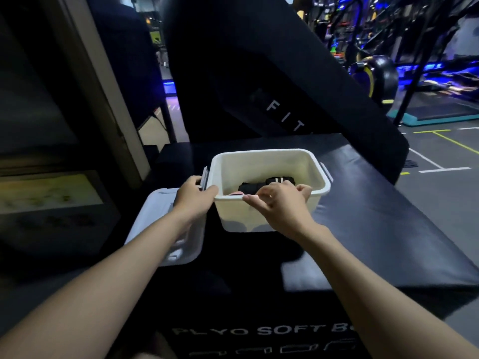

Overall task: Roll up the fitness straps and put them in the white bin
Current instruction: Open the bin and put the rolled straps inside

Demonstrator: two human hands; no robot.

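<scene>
Dim gym, black padded box (363, 229): both hands are gripping the white bin (269, 161), left hand (193, 198) and right hand (280, 200) curling fingers over its near rim; rolled straps (259, 185) are lying inside. Tipping could be spilling them.

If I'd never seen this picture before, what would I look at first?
Probably the white bin in the middle, standing on a black padded box, with dark rolled straps inside. The left hand grips its near left corner and the right hand pinches its front rim. After that, the pale lid lying just left of the bin.
</scene>
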